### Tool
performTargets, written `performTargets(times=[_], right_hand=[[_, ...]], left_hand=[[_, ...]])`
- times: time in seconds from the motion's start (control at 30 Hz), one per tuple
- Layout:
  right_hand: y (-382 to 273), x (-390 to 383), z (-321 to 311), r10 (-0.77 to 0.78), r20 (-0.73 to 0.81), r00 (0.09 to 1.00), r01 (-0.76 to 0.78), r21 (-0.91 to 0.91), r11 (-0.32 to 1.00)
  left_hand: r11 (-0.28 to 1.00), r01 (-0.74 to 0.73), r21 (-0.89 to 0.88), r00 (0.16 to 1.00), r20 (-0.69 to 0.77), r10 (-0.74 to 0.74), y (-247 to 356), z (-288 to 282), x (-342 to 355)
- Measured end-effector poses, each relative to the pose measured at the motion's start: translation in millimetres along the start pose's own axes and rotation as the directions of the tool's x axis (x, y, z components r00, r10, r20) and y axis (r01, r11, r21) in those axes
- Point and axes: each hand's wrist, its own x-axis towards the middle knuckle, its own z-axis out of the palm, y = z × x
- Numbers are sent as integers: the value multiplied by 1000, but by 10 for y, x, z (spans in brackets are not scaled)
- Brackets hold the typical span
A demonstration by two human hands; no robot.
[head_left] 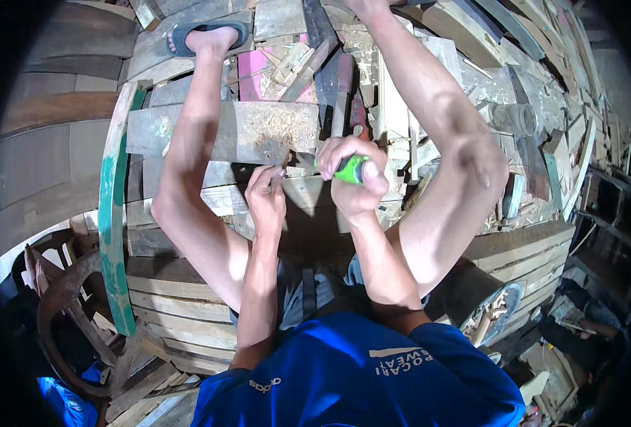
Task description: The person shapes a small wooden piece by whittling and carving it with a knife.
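Observation:
My right hand (354, 181) is wrapped round the green handle (347, 169) of a bladed tool, whose exact kind I cannot make out. Its short metal blade (304, 162) points left toward my other hand. Between the pinched fingertips of my left hand (266, 199) is a small thin piece of wood (285, 158), close to the blade; whether they touch I cannot tell. Both hands are between my legs, just nearer than a worn board (273, 132) strewn with wood shavings (280, 135).
Wood offcuts (298, 67) lie on pink material beyond the board. A clear jar (511, 117) stands right of my right leg. At lower right a bucket (511, 313) holds wood scraps. A green-painted plank (113, 235) runs along the left, near a curved wooden frame (52, 320).

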Motion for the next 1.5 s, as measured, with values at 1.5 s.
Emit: performTargets(times=[1.5], right_hand=[[-759, -1138, -213, 789, -364, 495, -633, -773, 41]], left_hand=[[67, 748, -661, 528, 531, -663, -366, 402, -245]])
